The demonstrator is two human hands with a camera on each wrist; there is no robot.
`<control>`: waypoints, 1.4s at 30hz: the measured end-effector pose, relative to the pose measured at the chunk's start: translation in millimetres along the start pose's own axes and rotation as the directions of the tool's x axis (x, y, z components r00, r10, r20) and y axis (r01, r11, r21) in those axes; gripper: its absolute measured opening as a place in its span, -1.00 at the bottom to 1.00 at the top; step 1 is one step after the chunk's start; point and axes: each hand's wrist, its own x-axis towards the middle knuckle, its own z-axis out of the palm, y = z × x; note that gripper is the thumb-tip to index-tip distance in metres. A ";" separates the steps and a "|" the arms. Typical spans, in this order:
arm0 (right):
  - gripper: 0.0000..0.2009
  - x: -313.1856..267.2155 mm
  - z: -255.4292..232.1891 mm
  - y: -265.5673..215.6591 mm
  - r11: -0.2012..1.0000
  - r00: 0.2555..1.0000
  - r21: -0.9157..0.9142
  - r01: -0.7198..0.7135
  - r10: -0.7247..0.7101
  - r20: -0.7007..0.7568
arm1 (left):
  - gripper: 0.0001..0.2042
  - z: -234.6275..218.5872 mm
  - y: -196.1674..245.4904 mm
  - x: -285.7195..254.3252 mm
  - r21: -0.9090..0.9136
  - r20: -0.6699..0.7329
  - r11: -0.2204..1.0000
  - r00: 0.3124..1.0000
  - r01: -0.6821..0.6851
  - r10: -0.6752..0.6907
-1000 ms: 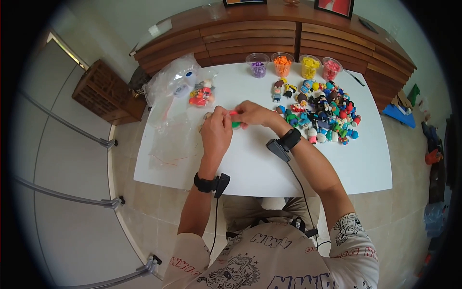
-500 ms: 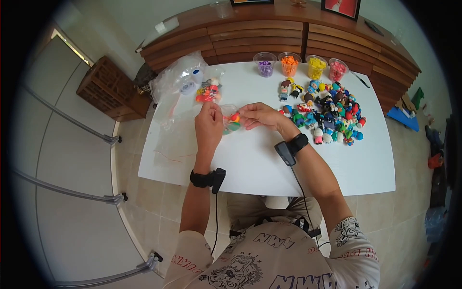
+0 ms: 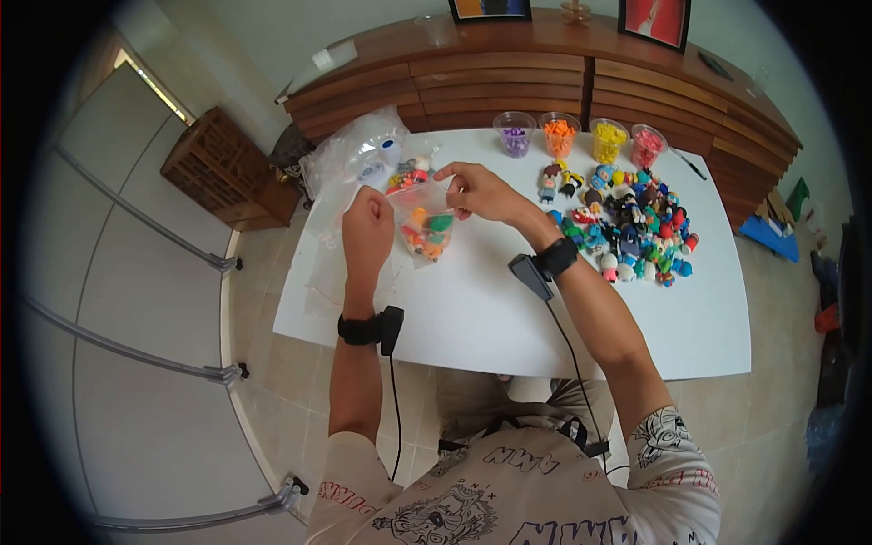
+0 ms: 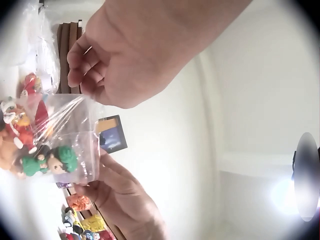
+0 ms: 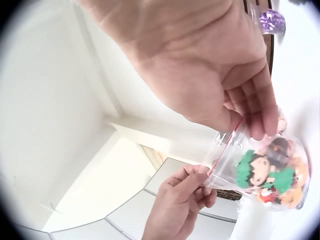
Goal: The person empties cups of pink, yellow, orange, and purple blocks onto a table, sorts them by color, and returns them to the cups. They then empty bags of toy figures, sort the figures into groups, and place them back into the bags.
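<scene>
Two hands pinch the top of a small clear bag of figurines

The left hand (image 3: 368,232) pinches one top corner of the clear zip bag (image 3: 428,240) between thumb and curled fingers. The right hand (image 3: 486,193) grasps the opposite top corner, thumb against fingers. The bag hangs between the two hands, above the white table (image 3: 509,300); whether its bottom touches the tabletop, I cannot tell. A red line (image 5: 226,147) runs along the mouth of the bag (it shows best in the right wrist view). Inside lie small figurines, among them one with green hair and green clothes (image 5: 261,171), with orange and red pieces around it.

Just beyond the bag in the head view, a second packet of figurines (image 3: 418,171) lies on the table, next to a large, crumpled clear plastic bag (image 3: 354,162). Flat clear plastic (image 3: 329,268) lies beside the left forearm. To the right of the hands spreads a pile of loose figurines (image 3: 636,222) in many colours. Behind it, along the far edge, stand four clear cups, holding purple pieces (image 3: 516,139), orange pieces (image 3: 559,140), yellow pieces (image 3: 608,143) and pinkish-red pieces (image 3: 647,145). A dark pen (image 3: 690,164) lies near the last cup. Past the table is a brown wooden cabinet (image 3: 500,80), with picture frames (image 3: 654,20) on top.
</scene>
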 end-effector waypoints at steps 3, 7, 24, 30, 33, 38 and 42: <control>-0.56 -6.8 3.0 -0.7 0.974 0.995 0.214 0.073 -0.056 -0.081 | -0.98 -9.0 7.2 2.3 -0.034 -0.053 0.998 0.998 -0.043 0.041; -0.56 -13.1 2.5 5.2 1.000 0.996 -0.012 0.009 -0.010 -0.085 | -0.93 6.7 13.7 1.5 0.123 0.066 0.992 0.998 0.001 -0.009; -0.63 -116.9 -49.4 62.5 0.970 0.952 -0.207 -0.126 0.060 -0.301 | -0.95 102.1 74.3 -33.7 0.281 0.221 0.924 0.955 -0.258 0.200; -0.71 -151.3 -104.0 97.5 0.640 0.898 -0.742 -0.199 -0.183 -0.400 | -0.93 115.6 77.4 -43.0 0.268 0.267 0.923 0.942 -0.275 0.203; -0.72 -155.4 -111.6 68.2 0.701 0.930 -0.684 -0.202 -0.081 -0.357 | -0.91 118.2 75.7 -46.6 0.256 0.280 0.923 0.936 -0.288 0.214; -0.64 -150.8 -85.6 79.7 0.610 0.963 -0.776 -0.162 -0.074 -0.259 | -0.89 120.2 78.2 -49.7 0.233 0.300 0.923 0.925 -0.307 0.232; -0.61 -134.2 -78.1 94.8 0.597 0.995 -0.800 -0.060 -0.032 -0.099 | -0.90 119.2 79.7 -52.6 0.207 0.286 0.929 0.927 -0.306 0.242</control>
